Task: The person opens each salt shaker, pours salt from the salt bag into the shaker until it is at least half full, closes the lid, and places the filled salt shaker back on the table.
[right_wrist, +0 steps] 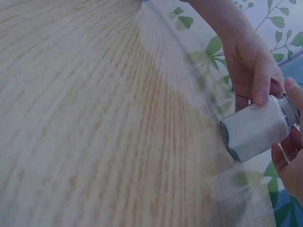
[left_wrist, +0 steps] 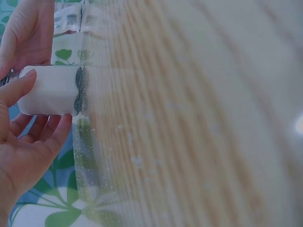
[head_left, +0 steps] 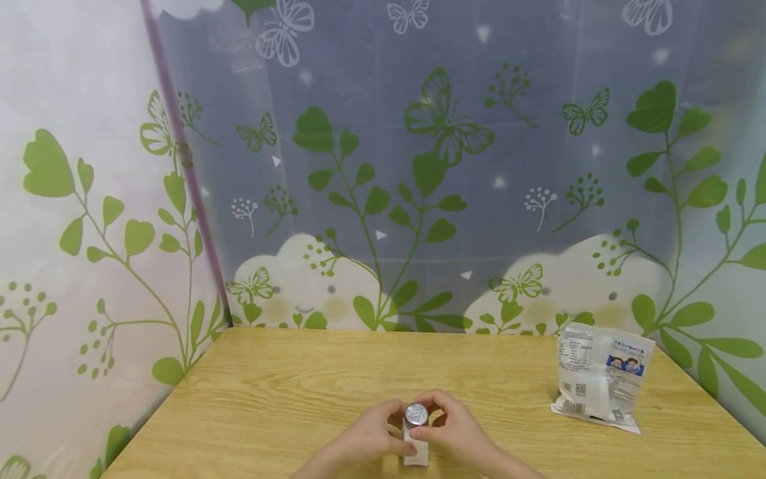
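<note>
At the table's near side, a glass shaker [head_left: 421, 455] filled with white powder or grains stands upright, its perforated metal cap [head_left: 417, 415] on top. My left hand [head_left: 376, 432] grips it from the left, with the thumb across the glass and the fingers around the far side, as the left wrist view shows. From the right, my right hand [head_left: 457, 429] holds the shaker near its cap, thumb in front and index finger curved behind. In the right wrist view the shaker [right_wrist: 258, 130] has its base at the tabletop, and fingers partly hide its neck.
A white printed pouch [head_left: 601, 379] stands at the right of the wooden table [head_left: 287, 372]. White specks [left_wrist: 137, 161] lie scattered on the tabletop near the shaker. Patterned curtains [head_left: 371, 166] with leaves and butterflies enclose the back and sides.
</note>
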### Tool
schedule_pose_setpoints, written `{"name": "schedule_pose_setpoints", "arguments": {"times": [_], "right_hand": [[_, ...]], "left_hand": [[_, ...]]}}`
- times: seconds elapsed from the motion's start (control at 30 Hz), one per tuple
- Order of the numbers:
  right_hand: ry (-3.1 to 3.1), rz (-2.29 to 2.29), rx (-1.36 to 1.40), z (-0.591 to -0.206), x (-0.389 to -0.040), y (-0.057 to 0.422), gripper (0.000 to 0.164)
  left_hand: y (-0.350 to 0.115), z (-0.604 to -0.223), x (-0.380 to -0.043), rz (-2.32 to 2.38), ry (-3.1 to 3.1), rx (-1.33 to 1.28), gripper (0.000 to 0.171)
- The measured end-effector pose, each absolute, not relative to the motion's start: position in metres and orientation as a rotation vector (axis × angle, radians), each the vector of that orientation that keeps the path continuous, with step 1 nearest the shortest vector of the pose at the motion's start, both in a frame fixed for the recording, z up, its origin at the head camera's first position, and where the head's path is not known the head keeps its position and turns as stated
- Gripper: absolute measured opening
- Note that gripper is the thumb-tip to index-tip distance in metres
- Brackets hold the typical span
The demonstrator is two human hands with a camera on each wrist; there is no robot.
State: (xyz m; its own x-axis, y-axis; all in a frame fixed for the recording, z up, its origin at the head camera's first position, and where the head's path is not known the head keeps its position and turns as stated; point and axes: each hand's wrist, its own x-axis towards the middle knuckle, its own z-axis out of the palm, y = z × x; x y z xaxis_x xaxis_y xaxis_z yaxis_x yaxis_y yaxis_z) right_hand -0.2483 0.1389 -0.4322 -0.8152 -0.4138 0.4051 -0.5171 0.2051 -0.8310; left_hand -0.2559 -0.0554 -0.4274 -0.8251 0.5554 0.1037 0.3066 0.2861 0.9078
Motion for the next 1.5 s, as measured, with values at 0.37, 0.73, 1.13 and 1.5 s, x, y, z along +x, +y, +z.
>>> {"name": "schedule_pose_setpoints", "arguments": {"times": [0.37, 0.73, 1.13, 1.5], "right_hand": [[-2.415, 1.719, 0.968, -0.4293, -0.2471, 0.1398, 0.038], [-2.393, 1.722, 1.054, -0.4282, -0.2497, 0.1425, 0.038], [-2.404, 1.81, 0.938, -0.4287, -0.2475, 0.1393, 0.034], [-2.427, 1.855, 0.867, -0.4285, -0.2463, 0.1352, 0.033]], "left_hand": [[-0.0555, -0.427, -0.2568, 1.511, 2.357, 0.79, 0.036], [-0.055, -0.4274, -0.2575, 1.526, 2.336, 0.835, 0.037], [-0.0551, -0.4286, -0.258, 1.53, 2.322, 0.807, 0.038], [-0.0553, -0.4254, -0.2544, 1.539, 2.302, 0.781, 0.036]]}}
